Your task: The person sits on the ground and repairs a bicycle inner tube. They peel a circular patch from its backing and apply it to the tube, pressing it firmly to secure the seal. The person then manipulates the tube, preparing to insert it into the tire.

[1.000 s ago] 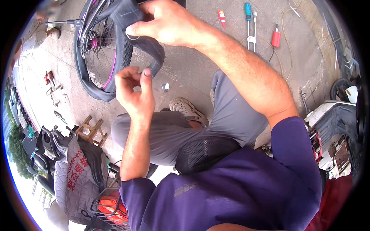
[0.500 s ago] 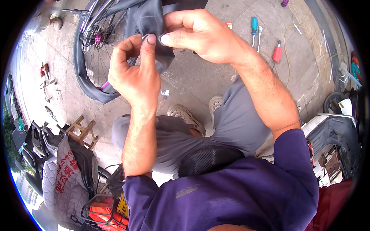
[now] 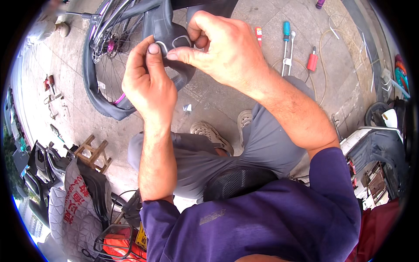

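A black rubber inner tube point(image 3: 163, 21) hangs folded between my hands beside a bicycle wheel. On it sits a dark rounded patch point(image 3: 181, 42) with a pale rim, and another pale curved edge shows by my left thumb. My left hand point(image 3: 150, 85) pinches the tube between thumb and fingers. My right hand point(image 3: 233, 52) is closed at the tube's right side, its thumb laid against the rubber next to the patch and its fingers curled. Part of the tube is hidden behind both hands.
The bicycle wheel point(image 3: 89, 74), with its tire partly off, stands at the left. A teal-handled screwdriver point(image 3: 286, 30), a spanner point(image 3: 291, 46) and a red-handled tool point(image 3: 312, 61) lie on the pavement. A wooden stool point(image 3: 92, 153) is at left, a scooter point(image 3: 379, 148) at right.
My hands have shifted slightly down and turned, bringing the pale-rimmed patch into view. My right thumb has moved left and lower. The red-and-white tube beside my right hand is more visible.
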### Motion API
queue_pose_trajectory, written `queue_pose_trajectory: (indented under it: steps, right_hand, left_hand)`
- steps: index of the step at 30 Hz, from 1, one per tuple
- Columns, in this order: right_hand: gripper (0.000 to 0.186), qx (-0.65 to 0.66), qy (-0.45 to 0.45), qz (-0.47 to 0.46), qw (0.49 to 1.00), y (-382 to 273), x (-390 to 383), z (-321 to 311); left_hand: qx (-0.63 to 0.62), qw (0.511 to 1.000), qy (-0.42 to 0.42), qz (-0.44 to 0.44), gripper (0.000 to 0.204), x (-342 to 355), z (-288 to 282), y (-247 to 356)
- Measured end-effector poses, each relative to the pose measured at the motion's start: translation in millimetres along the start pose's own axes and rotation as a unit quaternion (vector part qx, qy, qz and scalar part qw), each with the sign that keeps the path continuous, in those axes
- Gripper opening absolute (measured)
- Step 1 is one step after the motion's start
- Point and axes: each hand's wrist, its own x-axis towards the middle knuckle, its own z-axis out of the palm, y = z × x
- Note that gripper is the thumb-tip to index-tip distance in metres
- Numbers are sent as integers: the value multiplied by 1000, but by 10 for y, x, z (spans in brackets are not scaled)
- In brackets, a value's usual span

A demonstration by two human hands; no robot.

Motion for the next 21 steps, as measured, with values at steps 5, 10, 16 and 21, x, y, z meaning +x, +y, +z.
queue_pose_trajectory:
  steps: [5, 10, 16, 21]
  right_hand:
    - [30, 15, 8, 6, 1000, 53, -13, 44]
    - [25, 81, -74, 72, 991, -10, -16, 2]
    - [24, 244, -62, 85, 964, 195, -23, 81]
    - [24, 182, -117, 93, 972, 119, 20, -115]
  left_hand:
    - [-113, 993, 28, 0, 26, 11, 56, -62]
    - [83, 995, -48, -19, 45, 2, -91, 4]
    - [29, 994, -107, 8, 35, 44, -101, 3]
    - [-58, 986, -159, 11, 30, 71, -150, 20]
